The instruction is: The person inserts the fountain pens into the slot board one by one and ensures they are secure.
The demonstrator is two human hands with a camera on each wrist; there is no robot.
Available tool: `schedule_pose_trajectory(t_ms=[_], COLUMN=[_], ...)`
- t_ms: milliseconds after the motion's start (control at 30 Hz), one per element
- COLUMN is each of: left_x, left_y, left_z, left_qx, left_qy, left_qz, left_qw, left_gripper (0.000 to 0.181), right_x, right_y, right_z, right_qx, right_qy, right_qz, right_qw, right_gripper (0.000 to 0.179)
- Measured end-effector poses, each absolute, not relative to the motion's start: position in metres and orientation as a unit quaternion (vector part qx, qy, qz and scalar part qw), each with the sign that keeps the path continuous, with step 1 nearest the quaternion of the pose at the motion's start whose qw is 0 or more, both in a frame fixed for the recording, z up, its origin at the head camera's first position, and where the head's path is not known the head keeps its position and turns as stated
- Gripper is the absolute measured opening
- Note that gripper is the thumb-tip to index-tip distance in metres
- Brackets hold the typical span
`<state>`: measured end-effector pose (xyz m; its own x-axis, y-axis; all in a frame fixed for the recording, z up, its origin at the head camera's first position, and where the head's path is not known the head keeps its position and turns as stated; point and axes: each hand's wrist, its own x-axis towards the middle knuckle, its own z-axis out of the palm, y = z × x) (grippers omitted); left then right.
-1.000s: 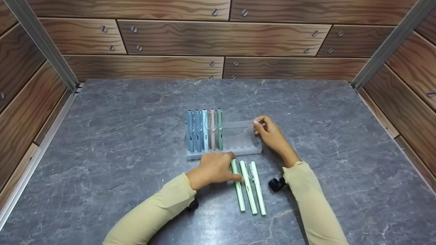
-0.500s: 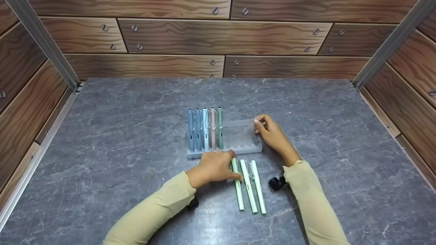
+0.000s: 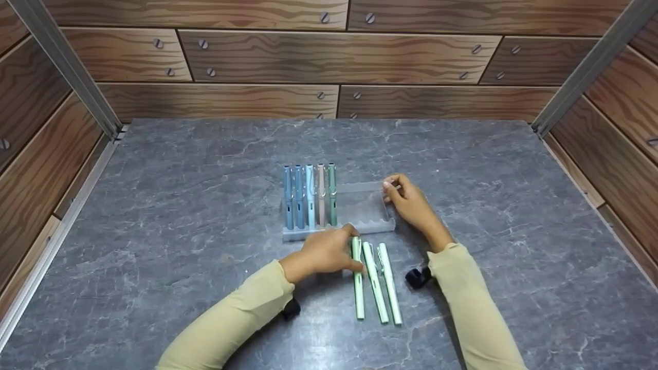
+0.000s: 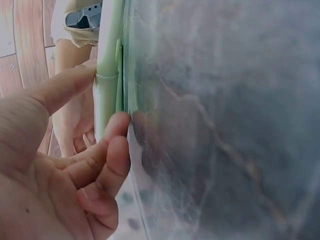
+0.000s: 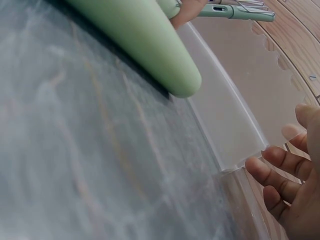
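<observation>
Three light-green pens lie in front of a clear plastic pen stand (image 3: 362, 203). My left hand (image 3: 326, 250) pinches the leftmost light-green pen (image 3: 359, 298) near its upper end; in the left wrist view, the thumb and fingertips lie on either side of that pen (image 4: 107, 85). Beside it rest the middle green pen (image 3: 378, 288) and the right green pen (image 3: 390, 288). My right hand (image 3: 408, 200) holds the stand's upper right side between thumb and fingers. The right wrist view shows these fingers at the clear plastic edge (image 5: 235, 130).
Several pens fill the stand's left slots, among them a dark blue pen (image 3: 288, 198), a light blue pen (image 3: 310, 198), a greyish-pink pen (image 3: 322, 195) and a dark green pen (image 3: 332, 195). The grey marbled table (image 3: 180, 205) is bounded by wood-patterned walls (image 3: 334, 56).
The leftmost green pen has turned slightly, its lower end swinging left and its upper end shifting a little right with my left hand. My right hand stays at the stand.
</observation>
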<state>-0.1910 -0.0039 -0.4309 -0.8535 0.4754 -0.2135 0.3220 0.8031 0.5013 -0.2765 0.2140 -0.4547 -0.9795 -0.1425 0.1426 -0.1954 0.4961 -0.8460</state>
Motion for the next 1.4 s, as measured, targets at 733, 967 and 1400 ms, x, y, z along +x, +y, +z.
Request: schedule_pose_trajectory(t_ms=[733, 967, 1400], left_x=[-0.192, -0.196, -0.201], left_y=[-0.012, -0.018, -0.020], left_z=[-0.422, -0.408, -0.391], left_qx=[0.193, 0.180, 0.191], left_qy=[0.864, 0.855, 0.883], left_qz=[0.415, 0.451, 0.416], left_qw=[0.208, 0.182, 0.105], left_gripper=[0.070, 0.073, 0.070], right_x=[-0.274, -0.274, -0.276], right_y=[0.213, 0.212, 0.214], right_z=[-0.457, -0.457, -0.454], right_qx=[0.101, 0.098, 0.096], right_qy=[-0.860, -0.858, -0.862], right_qz=[0.499, 0.503, 0.496], right_qw=[0.029, 0.027, 0.027], right_gripper=[0.023, 0.024, 0.024])
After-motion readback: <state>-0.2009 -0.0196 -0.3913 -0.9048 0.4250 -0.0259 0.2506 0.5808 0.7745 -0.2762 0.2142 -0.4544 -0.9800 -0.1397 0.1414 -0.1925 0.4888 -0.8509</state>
